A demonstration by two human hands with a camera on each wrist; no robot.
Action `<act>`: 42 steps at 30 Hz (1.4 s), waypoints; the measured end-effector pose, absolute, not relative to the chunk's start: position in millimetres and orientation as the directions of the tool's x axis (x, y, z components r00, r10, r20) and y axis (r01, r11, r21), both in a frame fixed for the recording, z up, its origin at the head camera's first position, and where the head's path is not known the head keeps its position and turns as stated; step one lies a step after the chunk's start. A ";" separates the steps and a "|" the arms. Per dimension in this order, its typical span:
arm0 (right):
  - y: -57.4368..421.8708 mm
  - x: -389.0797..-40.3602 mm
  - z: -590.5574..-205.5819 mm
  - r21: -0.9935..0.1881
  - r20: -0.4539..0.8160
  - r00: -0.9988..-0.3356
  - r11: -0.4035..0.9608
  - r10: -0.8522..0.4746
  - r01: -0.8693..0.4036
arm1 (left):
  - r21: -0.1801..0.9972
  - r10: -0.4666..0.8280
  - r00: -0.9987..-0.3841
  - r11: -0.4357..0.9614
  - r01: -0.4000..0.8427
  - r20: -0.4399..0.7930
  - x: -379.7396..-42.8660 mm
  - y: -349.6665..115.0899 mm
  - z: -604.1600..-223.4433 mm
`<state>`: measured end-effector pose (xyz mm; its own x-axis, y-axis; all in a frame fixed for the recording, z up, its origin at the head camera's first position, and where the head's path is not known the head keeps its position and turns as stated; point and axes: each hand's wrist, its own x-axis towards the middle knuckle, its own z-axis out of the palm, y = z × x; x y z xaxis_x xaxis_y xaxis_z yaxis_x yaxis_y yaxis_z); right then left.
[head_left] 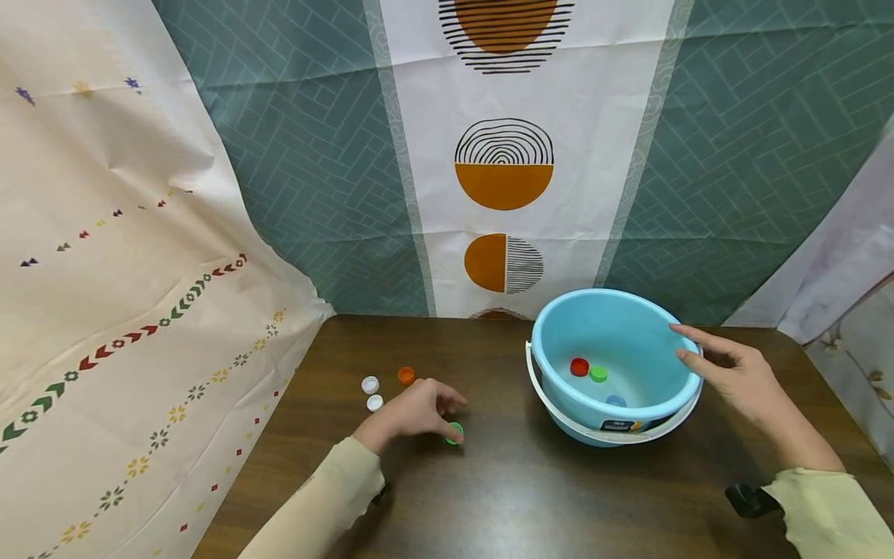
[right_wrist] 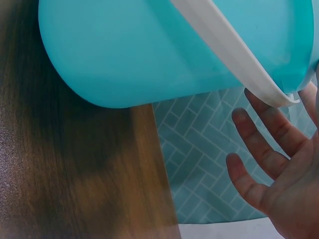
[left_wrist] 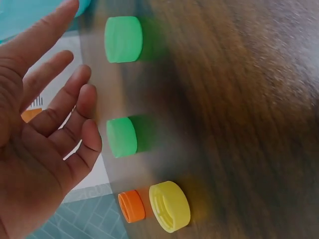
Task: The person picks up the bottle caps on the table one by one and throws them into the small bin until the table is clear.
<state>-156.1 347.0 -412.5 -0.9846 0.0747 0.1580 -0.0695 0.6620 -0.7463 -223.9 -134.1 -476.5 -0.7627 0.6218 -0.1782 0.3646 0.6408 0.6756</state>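
My left hand [head_left: 417, 410] reaches low over the table, thumb and fingers apart, beside a green bottle cap [head_left: 454, 433]. In the left wrist view two green caps, an orange cap [left_wrist: 131, 206] and a yellow cap [left_wrist: 170, 206] stand near that hand; it holds none of them. My right hand [head_left: 747, 380] rests at the right rim of a light-blue bucket [head_left: 615, 310], index finger and thumb over the edge. From the right wrist, its other fingers spread loosely outside, near the end of the white handle [right_wrist: 224, 45]. Inside the bucket lie a red cap [head_left: 579, 366], a green cap [head_left: 597, 373] and a blue cap [head_left: 615, 401].
Two white caps [head_left: 372, 394] lie left of the left hand on the brown wooden table [head_left: 503, 497]. Patterned cloth [head_left: 300, 155] hangs behind the table's far edge. Cream cloth [head_left: 140, 310] drapes along the left side.
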 end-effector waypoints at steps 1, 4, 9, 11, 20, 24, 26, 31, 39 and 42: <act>347.4 -156.3 -412.8 -0.746 0.159 -0.985 0.662 0.070 -0.073 | 0.666 0.627 -0.756 0.646 0.372 -0.186 -223.3 -134.4 -477.3; 347.2 -156.1 -412.6 -0.745 0.156 -0.984 0.664 0.081 -0.063 | 0.639 0.643 -0.742 0.655 0.404 -0.189 -222.4 -134.8 -479.3; 347.6 -155.8 -412.7 -0.745 0.164 -0.984 0.663 0.071 -0.076 | 0.590 0.653 -0.730 0.675 0.443 -0.200 -220.6 -133.4 -482.9; 347.8 -156.2 -413.4 -0.745 0.165 -0.984 0.662 0.069 -0.078 | 0.573 0.652 -0.727 0.688 0.445 -0.217 -219.3 -132.6 -484.0; 347.0 -157.6 -412.8 -0.739 0.161 -0.985 0.669 0.063 -0.078 | 0.574 0.643 -0.722 0.701 0.422 -0.254 -216.1 -131.5 -483.5; 345.6 -157.0 -412.5 -0.742 0.154 -0.986 0.667 0.070 -0.069 | 0.579 0.640 -0.725 0.701 0.417 -0.253 -216.2 -131.7 -484.1; 344.8 -156.6 -412.5 -0.742 0.150 -0.986 0.667 0.075 -0.062 | 0.574 0.638 -0.728 0.704 0.419 -0.252 -216.7 -131.5 -484.6; 343.7 -155.5 -411.7 -0.743 0.138 -0.987 0.668 0.084 -0.047 | 0.571 0.635 -0.731 0.707 0.418 -0.251 -216.9 -130.8 -484.5; 348.3 -156.2 -413.6 -0.741 0.164 -0.985 0.666 0.055 -0.086 | 0.579 0.628 -0.737 0.707 0.406 -0.250 -217.5 -129.2 -480.5; 347.6 -156.7 -413.6 -0.743 0.169 -0.984 0.662 0.053 -0.093 | 0.595 0.635 -0.737 0.692 0.409 -0.231 -219.5 -129.3 -479.6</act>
